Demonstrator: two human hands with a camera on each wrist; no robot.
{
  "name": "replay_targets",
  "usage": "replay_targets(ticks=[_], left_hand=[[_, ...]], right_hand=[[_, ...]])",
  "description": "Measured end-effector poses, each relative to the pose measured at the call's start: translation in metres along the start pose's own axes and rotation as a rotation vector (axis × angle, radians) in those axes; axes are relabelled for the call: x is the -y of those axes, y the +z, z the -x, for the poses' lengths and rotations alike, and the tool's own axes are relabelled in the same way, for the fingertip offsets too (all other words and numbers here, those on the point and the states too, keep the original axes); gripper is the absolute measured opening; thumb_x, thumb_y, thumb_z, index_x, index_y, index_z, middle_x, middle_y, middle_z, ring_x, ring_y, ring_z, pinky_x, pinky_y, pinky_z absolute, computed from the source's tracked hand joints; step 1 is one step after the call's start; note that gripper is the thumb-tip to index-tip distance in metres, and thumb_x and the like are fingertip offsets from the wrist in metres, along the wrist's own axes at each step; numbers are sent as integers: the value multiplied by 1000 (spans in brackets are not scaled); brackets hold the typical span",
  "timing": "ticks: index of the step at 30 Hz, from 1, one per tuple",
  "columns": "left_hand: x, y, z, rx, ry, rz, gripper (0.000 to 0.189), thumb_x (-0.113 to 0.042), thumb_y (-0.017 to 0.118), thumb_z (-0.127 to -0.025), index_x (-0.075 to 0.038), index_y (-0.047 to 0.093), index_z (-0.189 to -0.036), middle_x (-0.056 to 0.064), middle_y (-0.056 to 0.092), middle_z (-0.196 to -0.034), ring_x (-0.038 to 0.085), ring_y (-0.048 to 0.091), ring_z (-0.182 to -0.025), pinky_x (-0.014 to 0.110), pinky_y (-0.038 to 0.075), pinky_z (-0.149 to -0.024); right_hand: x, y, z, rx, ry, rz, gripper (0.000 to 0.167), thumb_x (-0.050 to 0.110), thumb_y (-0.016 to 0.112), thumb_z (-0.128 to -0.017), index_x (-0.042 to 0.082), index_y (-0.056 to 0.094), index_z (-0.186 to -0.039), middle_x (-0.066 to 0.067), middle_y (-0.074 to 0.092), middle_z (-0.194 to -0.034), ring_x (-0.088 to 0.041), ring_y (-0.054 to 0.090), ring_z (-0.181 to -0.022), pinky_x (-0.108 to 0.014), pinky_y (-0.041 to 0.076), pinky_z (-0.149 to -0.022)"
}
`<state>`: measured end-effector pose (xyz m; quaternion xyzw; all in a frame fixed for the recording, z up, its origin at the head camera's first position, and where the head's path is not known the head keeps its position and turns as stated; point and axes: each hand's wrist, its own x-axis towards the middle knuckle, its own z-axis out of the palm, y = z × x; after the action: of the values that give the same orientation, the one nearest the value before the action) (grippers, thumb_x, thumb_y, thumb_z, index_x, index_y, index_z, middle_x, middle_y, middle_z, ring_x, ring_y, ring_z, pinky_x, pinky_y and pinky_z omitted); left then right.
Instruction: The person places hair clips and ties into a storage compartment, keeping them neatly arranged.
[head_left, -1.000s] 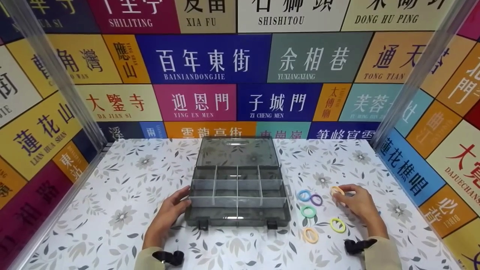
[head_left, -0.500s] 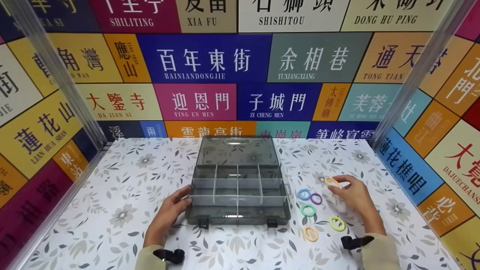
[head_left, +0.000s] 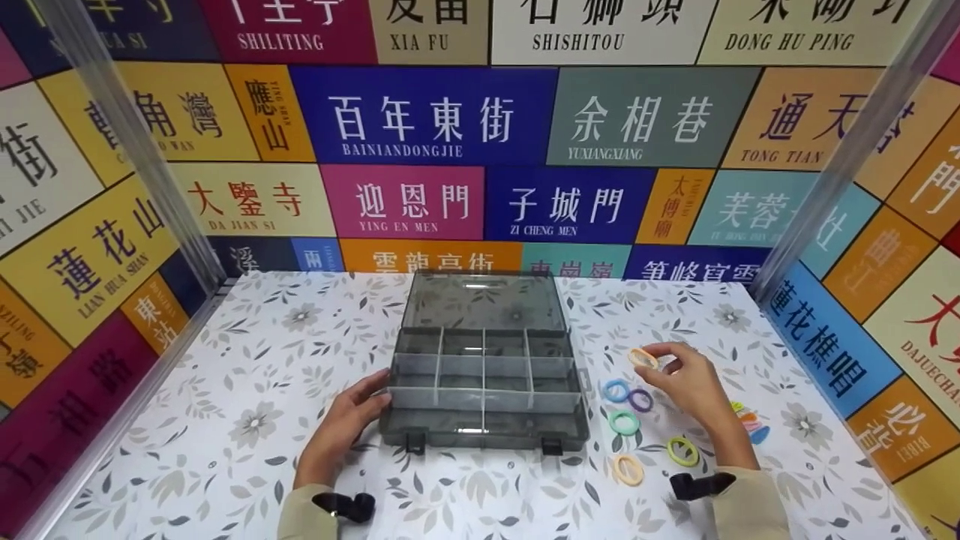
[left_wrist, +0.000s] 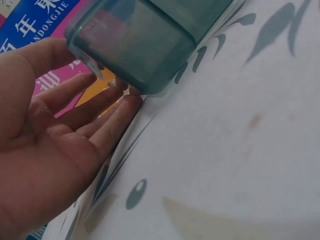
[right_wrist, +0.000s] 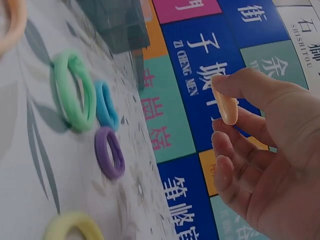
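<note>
A grey see-through compartment box [head_left: 517, 433] stands with its lid raised at the back; its compartments hold nothing that I can see. My left hand [head_left: 351, 412] rests at the box's left side, its fingers extended and touching the wall [left_wrist: 130, 55]. To the right of the box, my right hand [head_left: 691, 379] pinches a pale orange hair tie [right_wrist: 229, 106] between thumb and index finger, above the table. Below it lie a blue hair tie [head_left: 606, 388], a purple hair tie [right_wrist: 104, 156], a green hair tie [right_wrist: 62, 97], a yellow-green hair tie [head_left: 671, 450] and another orange hair tie [head_left: 616, 470].
Small bright pieces in several colours [head_left: 760, 435] lie beside the right wrist, partly hidden by the arm. A white leaf-patterned cloth [head_left: 225, 360] covers the table. Panels with place names [head_left: 409, 116] wall in the back and sides.
My right hand has moved left towards the box with the orange hair tie, uncovering the bright pieces beside its wrist. My left hand stays at the box. The head view has shifted slightly.
</note>
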<state>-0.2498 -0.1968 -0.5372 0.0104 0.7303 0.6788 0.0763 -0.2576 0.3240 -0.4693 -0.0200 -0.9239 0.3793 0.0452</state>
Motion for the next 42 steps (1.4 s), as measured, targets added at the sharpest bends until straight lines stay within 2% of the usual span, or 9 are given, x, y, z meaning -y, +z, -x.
replay_targets(ticks=[12,19,27,36,42], left_hand=[[2,-1,-1,4,13,-13,55,-22,63,-99,-11,47,-150,12,44,-157,30,42,-145,49,39,-119],[3,-2,-1,0,3,-13,55,-23,63,-99,-11,47,-150,11,45,-157,29,43,-144,48,39,-119],[1,-2,0,2,11,9,54,-21,64,-98,-11,48,-149,10,45,-156,28,44,-144,46,40,-119],[1,-2,0,25,15,29,55,-21,63,-98,-9,46,-150,11,43,-158,29,43,-144,47,38,-120],[4,-3,-1,33,11,28,56,-20,62,-99,-9,45,-151,12,41,-159,29,44,-143,47,39,-119]], right_hand=[[30,20,-6,-15,-154,-21,42,37,77,-88,15,69,-121,-8,65,-118,-14,58,-86,-22,50,-62],[58,28,-10,22,-228,-54,34,32,79,-87,16,70,-116,-7,65,-114,-19,59,-87,-24,51,-62],[89,46,-13,75,-307,-81,29,31,80,-86,19,72,-111,-2,68,-110,-16,58,-84,-26,51,-60],[119,67,-12,138,-387,-114,29,27,81,-85,16,72,-111,1,65,-99,-13,59,-80,-24,54,-67],[134,82,-9,175,-430,-126,29,25,81,-85,15,72,-111,-8,65,-102,-12,60,-80,-23,54,-67]])
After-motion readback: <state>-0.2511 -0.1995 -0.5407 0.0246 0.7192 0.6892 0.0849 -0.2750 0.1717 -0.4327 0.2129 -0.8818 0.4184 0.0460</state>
